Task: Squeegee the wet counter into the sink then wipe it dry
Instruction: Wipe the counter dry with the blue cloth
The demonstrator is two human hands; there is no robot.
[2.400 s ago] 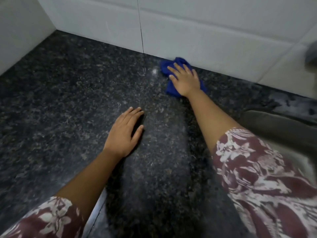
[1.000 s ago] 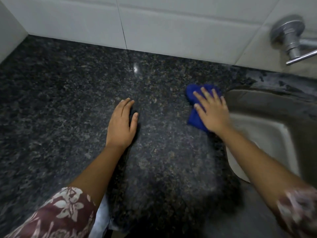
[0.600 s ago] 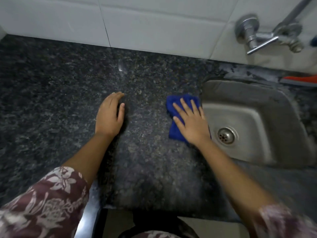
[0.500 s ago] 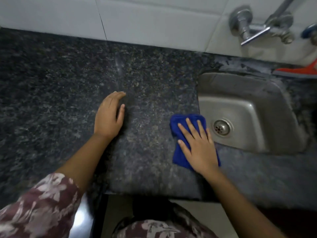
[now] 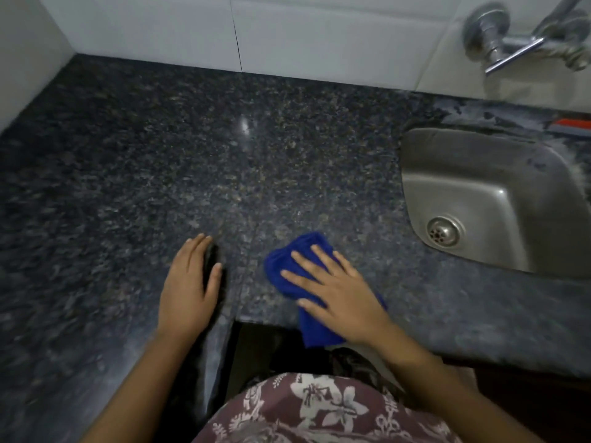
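Note:
The dark speckled granite counter (image 5: 224, 161) fills the view. My right hand (image 5: 335, 292) presses flat, fingers spread, on a crumpled blue cloth (image 5: 287, 263) at the counter's front edge; part of the cloth hangs over the edge. My left hand (image 5: 188, 286) rests flat on the counter to the left of the cloth, holding nothing. The steel sink (image 5: 492, 199) with its round drain (image 5: 443, 231) lies to the right of the cloth.
A chrome tap (image 5: 511, 46) juts from the white tiled wall (image 5: 319, 36) above the sink. A red-orange object (image 5: 572, 126) lies behind the sink at the right edge. A white side wall (image 5: 25, 52) closes the counter on the left.
My right hand has dragged the blue cloth from the back wall, past the sink's left rim, to the counter's front edge. My left hand has stayed flat on the counter.

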